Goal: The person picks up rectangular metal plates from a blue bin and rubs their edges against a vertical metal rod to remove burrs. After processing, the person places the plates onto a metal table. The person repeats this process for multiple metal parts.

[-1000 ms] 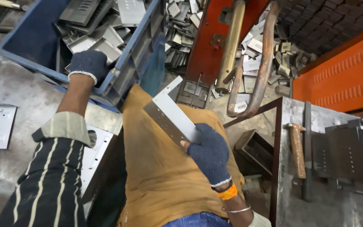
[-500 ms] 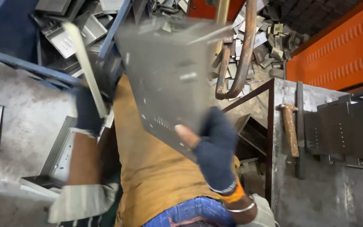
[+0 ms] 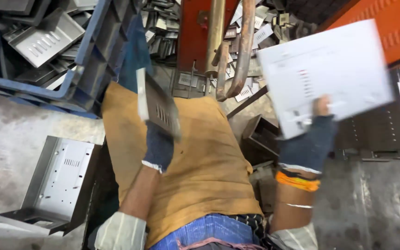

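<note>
My left hand (image 3: pixel 159 146), in a dark glove, grips a slotted grey metal bracket (image 3: pixel 158 104) held upright over the yellow-brown cloth (image 3: pixel 204 162) on my lap. My right hand (image 3: pixel 307 141), also gloved and with an orange band at the wrist, holds up a large pale metal sheet (image 3: pixel 327 74), blurred, at the upper right. The two pieces are apart, with the copper welding arms (image 3: pixel 232 46) of the red machine (image 3: pixel 197 32) between and beyond them.
A blue crate (image 3: pixel 89 69) full of grey metal parts stands at the upper left. A bent metal panel (image 3: pixel 56 185) lies on the grey surface at the lower left. Stacked dark perforated plates (image 3: pixel 380 134) sit at the right. Scrap pieces litter the floor behind the machine.
The large sheet has swung from in front of me to the upper right in my right hand. My left hand has lifted a bracket from the crate side to the middle.
</note>
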